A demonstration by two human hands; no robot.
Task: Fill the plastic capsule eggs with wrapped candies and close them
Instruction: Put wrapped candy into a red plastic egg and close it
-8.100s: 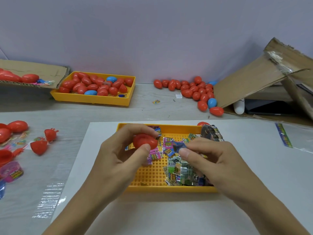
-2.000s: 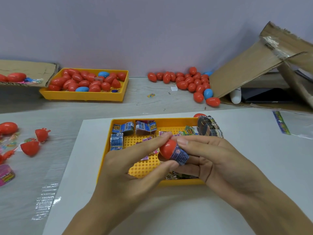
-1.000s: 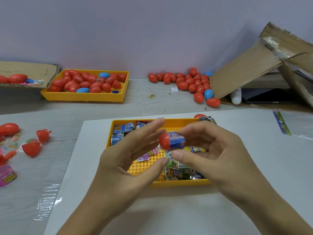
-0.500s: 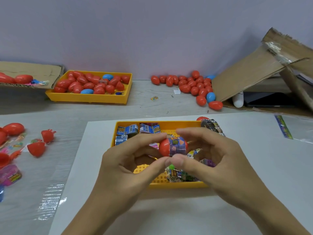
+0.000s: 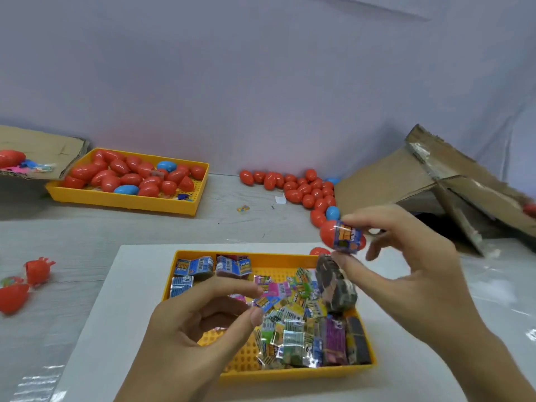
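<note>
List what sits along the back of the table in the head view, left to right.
Flat cardboard sheet → far yellow tray of red and blue eggs → loose pile of eggs on the table → collapsed cardboard box.

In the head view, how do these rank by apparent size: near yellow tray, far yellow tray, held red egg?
Largest to smallest:
1. near yellow tray, though nearness enlarges it
2. far yellow tray
3. red egg in the right hand

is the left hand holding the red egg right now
No, the right hand pinches the red egg; the left hand holds nothing.
</note>
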